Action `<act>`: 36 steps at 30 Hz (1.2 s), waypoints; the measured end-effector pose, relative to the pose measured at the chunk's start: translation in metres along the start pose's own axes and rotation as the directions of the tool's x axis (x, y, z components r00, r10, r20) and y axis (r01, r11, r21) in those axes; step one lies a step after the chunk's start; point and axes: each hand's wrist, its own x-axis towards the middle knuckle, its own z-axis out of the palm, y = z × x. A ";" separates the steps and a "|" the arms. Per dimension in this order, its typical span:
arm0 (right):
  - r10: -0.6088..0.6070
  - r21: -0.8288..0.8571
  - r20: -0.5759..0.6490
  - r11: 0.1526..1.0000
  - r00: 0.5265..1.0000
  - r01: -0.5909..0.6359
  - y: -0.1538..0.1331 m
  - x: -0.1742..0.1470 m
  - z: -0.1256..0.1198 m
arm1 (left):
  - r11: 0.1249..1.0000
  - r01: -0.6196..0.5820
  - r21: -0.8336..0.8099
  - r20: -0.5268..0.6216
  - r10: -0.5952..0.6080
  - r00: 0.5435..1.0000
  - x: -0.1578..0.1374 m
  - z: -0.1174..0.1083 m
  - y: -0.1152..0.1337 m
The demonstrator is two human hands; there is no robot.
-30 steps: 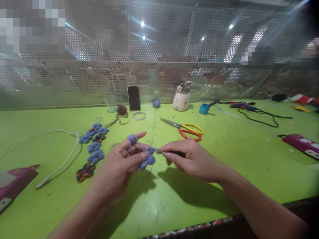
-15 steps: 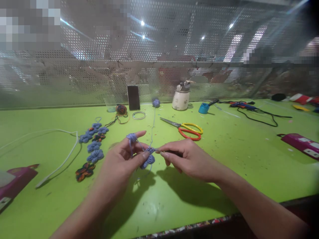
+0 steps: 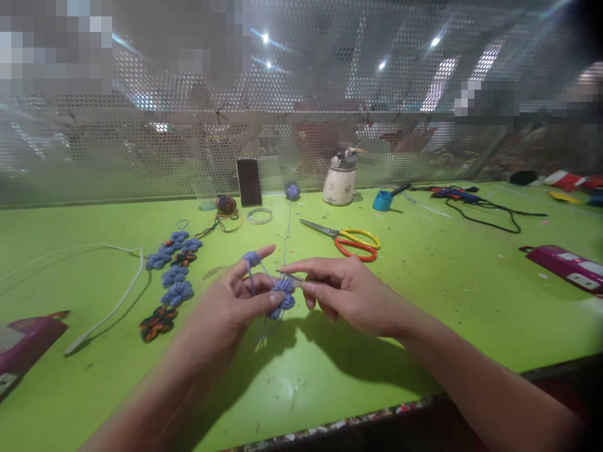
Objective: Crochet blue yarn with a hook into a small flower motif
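Between thumb and fingers, my left hand (image 3: 242, 295) pinches a small blue-purple crochet flower (image 3: 284, 300). Yarn is wound around its raised index finger and runs down to the piece. My right hand (image 3: 346, 290) is closed on a thin crochet hook (image 3: 288, 274), whose tip shows just above the flower. A strand of yarn (image 3: 287, 232) leads from the work back to a blue-purple yarn ball (image 3: 293, 191). Most of the hook's handle is hidden by the right fingers.
Left lie several finished crochet flowers (image 3: 177, 292) and a white cable (image 3: 113, 314). Behind are a dark yarn ball (image 3: 226, 205), a ring (image 3: 259, 216), a phone (image 3: 249, 182) and a bottle (image 3: 340, 182). Scissors (image 3: 346, 238), a blue pot (image 3: 382, 201) and a purple power strip (image 3: 565, 267) stand right.
The hook's tip has come out from the flower's edge and now points left above it. My left hand has kept its pinch. The whole view has shifted slightly.
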 end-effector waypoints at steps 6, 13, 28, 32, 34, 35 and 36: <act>0.053 0.101 0.023 0.993 0.998 -0.055 -0.002 0.002 -0.005 | 1.000 0.008 0.006 0.043 -0.008 0.999 0.000 -0.001 -0.001; 0.052 0.187 0.058 0.980 0.997 -0.062 0.001 0.004 -0.006 | 0.999 0.031 0.021 0.053 -0.032 0.998 0.001 -0.002 0.001; 0.082 0.337 0.074 0.936 0.994 -0.103 0.006 0.006 -0.006 | 0.999 -0.042 0.022 0.002 0.042 0.999 0.001 0.002 -0.002; 0.092 0.364 0.071 0.925 0.993 -0.112 0.006 0.006 -0.006 | 0.996 -0.077 0.032 0.012 0.077 0.997 0.002 -0.001 -0.005; 0.100 0.381 0.073 0.916 0.992 -0.121 0.007 0.006 -0.006 | 0.995 -0.086 0.042 -0.002 0.087 0.996 0.002 -0.001 -0.005; 0.104 0.391 0.072 0.912 0.992 -0.124 0.007 0.006 -0.006 | 0.995 -0.090 0.050 -0.014 0.091 0.996 0.002 -0.001 -0.005; 0.107 0.399 0.072 0.908 0.992 -0.127 0.007 0.006 -0.006 | 0.994 -0.093 0.059 -0.026 0.094 0.995 0.002 -0.001 -0.005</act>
